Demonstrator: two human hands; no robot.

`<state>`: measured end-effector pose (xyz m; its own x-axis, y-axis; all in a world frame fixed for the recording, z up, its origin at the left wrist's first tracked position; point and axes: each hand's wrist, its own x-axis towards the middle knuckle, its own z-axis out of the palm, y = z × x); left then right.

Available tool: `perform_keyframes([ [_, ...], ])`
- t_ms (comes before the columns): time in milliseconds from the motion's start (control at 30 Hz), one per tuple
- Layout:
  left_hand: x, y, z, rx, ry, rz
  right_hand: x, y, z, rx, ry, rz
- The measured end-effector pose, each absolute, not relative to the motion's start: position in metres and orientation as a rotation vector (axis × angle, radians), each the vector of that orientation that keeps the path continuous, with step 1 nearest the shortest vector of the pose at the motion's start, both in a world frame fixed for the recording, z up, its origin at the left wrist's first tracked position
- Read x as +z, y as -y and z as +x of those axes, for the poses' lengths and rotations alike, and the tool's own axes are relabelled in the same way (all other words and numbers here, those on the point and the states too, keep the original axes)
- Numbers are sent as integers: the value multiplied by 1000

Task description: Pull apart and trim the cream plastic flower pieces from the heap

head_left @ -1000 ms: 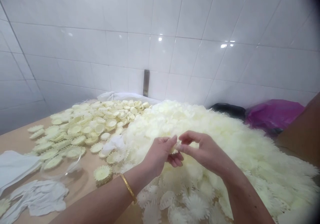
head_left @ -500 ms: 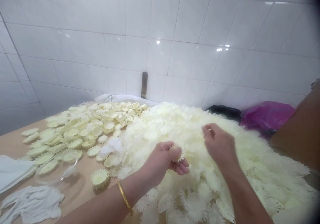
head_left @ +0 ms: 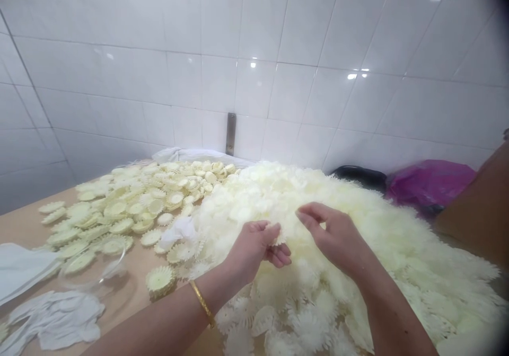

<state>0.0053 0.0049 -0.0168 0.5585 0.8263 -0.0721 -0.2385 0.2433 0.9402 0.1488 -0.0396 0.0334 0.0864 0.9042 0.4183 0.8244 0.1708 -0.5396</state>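
Pinched between thumb and fingers, a pale yellow disc with a toothed rim point(head_left: 281, 236), perhaps a small stack of them, sits in my left hand point(head_left: 254, 250). A gold bracelet point(head_left: 202, 304) circles that wrist. My right hand point(head_left: 334, 234) hovers just to the right, thumb and forefinger pressed together; whatever is in the pinch, if anything, is too small to see. Under both hands spreads a large heap of loose whitish petal-edged discs point(head_left: 318, 303). Left of my left forearm lies a neat stack of the same discs point(head_left: 160, 281).
More stacked discs point(head_left: 119, 210) cover the table's point(head_left: 137, 303) left side. White gloves point(head_left: 59, 319), a clear round lid or dish point(head_left: 95, 268) and white sheets point(head_left: 24, 271) lie at left. A purple bag point(head_left: 429, 184) and a black object point(head_left: 360, 178) stand by the tiled wall. Another person's arm point(head_left: 469, 207) shows at right.
My right hand has moved left, closer to my left hand, its fingertips still together. My left hand has turned slightly and shifted a little left, keeping its hold on the disc.
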Motion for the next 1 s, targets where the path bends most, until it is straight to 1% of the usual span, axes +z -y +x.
perform_keyframes([
  [167,-14,-5,3,829,-694,1129,36,43,140,361,1841,-1552],
  [433,-7,-2,2,794,-673,1156,34,45,124,498,1843,-1478],
  [633,-8,1,2,771,-554,1171,27,37,129,328,1744,-1528],
  [800,-10,4,3,770,-614,1203,21,25,161,-65,1370,-1795],
  [900,-12,3,4,760,-632,1132,23,24,177,-92,1299,-1926],
  [1000,-14,1,5,741,-608,1082,28,29,174,-61,1342,-1897],
])
